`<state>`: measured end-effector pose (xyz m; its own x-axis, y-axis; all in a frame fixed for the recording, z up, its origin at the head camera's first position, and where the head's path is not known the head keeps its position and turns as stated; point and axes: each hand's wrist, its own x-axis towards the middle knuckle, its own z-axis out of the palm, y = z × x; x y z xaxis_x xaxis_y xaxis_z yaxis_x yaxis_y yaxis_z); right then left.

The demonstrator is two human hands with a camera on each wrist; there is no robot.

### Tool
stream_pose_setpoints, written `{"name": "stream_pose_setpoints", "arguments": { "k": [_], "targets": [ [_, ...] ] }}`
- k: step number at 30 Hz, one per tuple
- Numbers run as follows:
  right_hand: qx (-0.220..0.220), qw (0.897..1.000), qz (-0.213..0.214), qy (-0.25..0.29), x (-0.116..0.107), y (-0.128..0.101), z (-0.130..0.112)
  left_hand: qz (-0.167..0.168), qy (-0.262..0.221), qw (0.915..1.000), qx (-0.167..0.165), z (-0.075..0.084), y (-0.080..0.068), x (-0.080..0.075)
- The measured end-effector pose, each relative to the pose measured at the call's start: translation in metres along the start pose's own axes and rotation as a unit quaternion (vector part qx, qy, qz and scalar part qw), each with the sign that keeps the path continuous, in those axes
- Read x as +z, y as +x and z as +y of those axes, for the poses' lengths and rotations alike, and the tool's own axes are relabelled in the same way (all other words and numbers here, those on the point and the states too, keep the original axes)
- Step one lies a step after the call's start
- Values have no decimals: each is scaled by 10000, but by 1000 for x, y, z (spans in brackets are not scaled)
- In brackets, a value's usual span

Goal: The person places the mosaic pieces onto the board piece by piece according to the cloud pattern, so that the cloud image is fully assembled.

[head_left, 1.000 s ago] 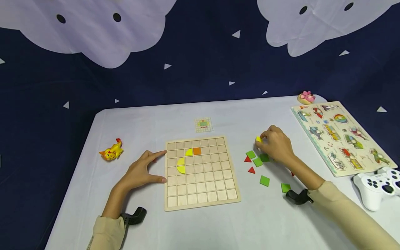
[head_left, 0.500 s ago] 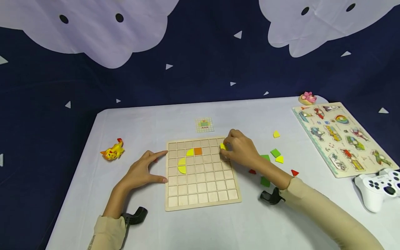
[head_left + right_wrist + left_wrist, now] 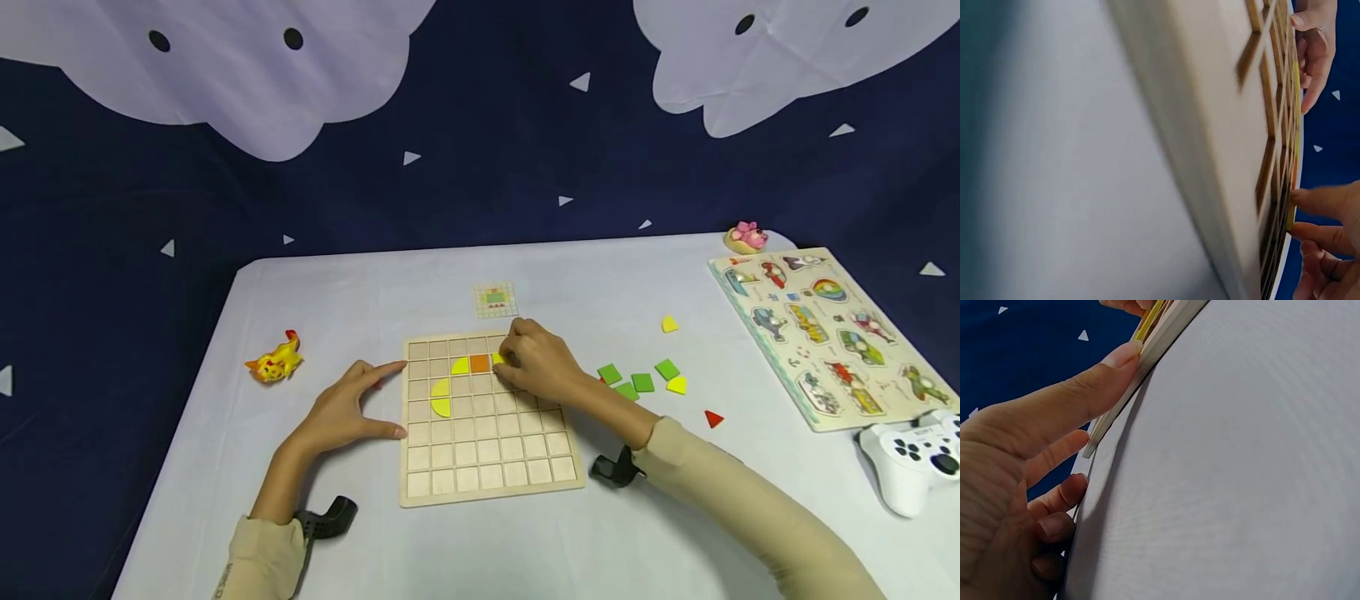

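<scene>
A yellow quarter-circle tile [image 3: 498, 359] is pinched between the thumb and fingers of my right hand [image 3: 546, 360], at the wooden grid board's [image 3: 491, 477] cell just right of an orange square tile [image 3: 479, 364]. The right wrist view shows the pinched tile [image 3: 1290, 215] edge-on at the board's surface. Left of the orange tile lies another yellow quarter-circle [image 3: 460, 367]. Lower left, two more yellow tiles [image 3: 441, 398] form a half circle. My left hand [image 3: 339, 414] touches the board's left edge with extended thumb and index finger; its other fingers are loosely curled in the left wrist view.
Right of the board lie green squares [image 3: 642, 382], yellow tiles [image 3: 670, 324] and a red triangle [image 3: 714, 418]. A small pattern card [image 3: 496, 300] lies behind it. A yellow toy [image 3: 276, 360], picture puzzle [image 3: 832, 333], pink figurine [image 3: 746, 237] and white game controller [image 3: 913, 458] stand farther out.
My right hand has carried the yellow quarter-circle tile left from the loose tiles, over the board's right side, to the cell beside the orange square. My left hand stays at the board's edge.
</scene>
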<state>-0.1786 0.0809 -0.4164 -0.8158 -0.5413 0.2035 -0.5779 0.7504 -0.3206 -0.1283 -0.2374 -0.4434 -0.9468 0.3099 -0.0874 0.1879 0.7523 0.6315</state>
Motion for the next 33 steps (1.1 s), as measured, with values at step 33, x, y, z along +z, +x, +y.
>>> {"name": "stream_pose_setpoints", "arguments": {
  "k": [33],
  "targets": [
    [756, 9970, -128, 93, -51, -25, 60, 64, 66, 9999, -102, 0, 0, 3]
  ]
}}
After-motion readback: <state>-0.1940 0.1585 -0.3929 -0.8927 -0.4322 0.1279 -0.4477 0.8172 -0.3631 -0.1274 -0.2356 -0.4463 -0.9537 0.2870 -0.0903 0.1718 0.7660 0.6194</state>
